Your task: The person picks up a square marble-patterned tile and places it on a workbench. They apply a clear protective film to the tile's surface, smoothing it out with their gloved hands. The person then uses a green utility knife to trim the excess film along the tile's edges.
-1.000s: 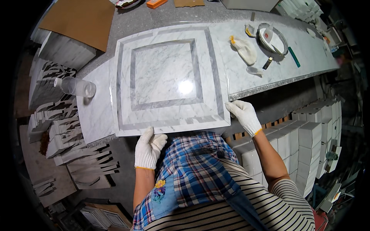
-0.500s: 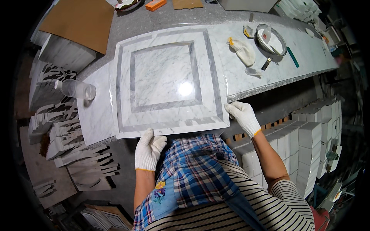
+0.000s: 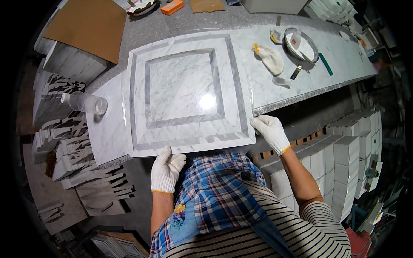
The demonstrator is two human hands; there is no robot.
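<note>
- Square marble panel [image 3: 185,92]: polished white stone with grey veins, two inlaid grey square bands, glossy glare spot near its middle; lies flat on the counter [image 3: 301,81], near edge overhanging toward the person.
- Counter: long white marble slab, speckled rough-cut front edge.
- Left hand [image 3: 165,168]: white knit cotton glove, grip clamped on panel's near edge, thumb on top.
- Right hand [image 3: 270,131]: same glove type, fingers pressed to panel's near right corner; whether the grip is closed there, cannot tell.
- Clear plastic bottle [image 3: 84,102] lies on its side left of panel.
- Spare white glove [image 3: 269,58], tape ring [image 3: 301,43] farther right on counter.
- Versus half a second earlier: panel and both hands at about the same spots, no clear shift.
</note>
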